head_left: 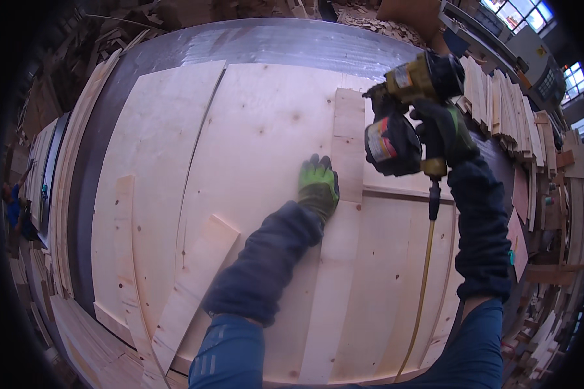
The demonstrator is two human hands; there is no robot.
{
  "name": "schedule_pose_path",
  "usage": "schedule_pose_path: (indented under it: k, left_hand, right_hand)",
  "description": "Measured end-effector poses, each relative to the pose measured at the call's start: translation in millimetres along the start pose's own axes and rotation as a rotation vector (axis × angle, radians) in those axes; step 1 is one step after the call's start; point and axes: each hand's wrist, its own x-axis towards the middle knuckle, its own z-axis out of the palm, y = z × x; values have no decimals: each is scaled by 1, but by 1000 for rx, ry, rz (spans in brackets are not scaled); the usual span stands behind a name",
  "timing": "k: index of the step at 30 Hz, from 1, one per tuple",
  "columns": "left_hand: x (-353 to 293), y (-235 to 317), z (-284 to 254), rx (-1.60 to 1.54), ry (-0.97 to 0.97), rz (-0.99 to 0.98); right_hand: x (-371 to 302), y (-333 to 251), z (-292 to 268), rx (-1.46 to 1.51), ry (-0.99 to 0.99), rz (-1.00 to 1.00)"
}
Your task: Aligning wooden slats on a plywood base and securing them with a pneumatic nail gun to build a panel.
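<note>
My right hand [453, 131], in a dark glove with green on it, is wrapped round the handle of a yellow-and-black coil nail gun [405, 81]. The gun is held up over the right part of the panels, its round magazine on the left side. From its handle a yellow air hose [424, 285] runs down to the lower edge. My left hand [319, 185], in a green and dark glove, lies flat with fingers stretched on a pale wooden panel [259, 110]. It touches or lies close beside a wooden batten [349, 146] that runs lengthwise across the panels.
Loose boards [198, 279] lie across the left panel [152, 142]. The panels rest on a dark, shiny table [272, 37]. Timber strips [499, 107] are stacked at the right, long boards [78, 168] along the left. Another person [16, 207] stands at the far left.
</note>
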Motion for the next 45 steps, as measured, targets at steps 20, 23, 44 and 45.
schedule_pose_path:
  k: [20, 23, 44, 45]
  left_hand:
    - [-4, 2, -5, 5, 26, -127]
    - [0, 9, -2, 8, 69, -178]
    - [-480, -26, -411, -190, 196, -368]
    - [-520, -20, -428, -185, 178, -422]
  right_hand:
    - [-28, 5, 56, -29, -144, 270]
    - [-70, -18, 58, -39, -133, 301]
    - [-546, -141, 130, 180, -168, 608]
    - [-567, -143, 138, 175, -164, 605]
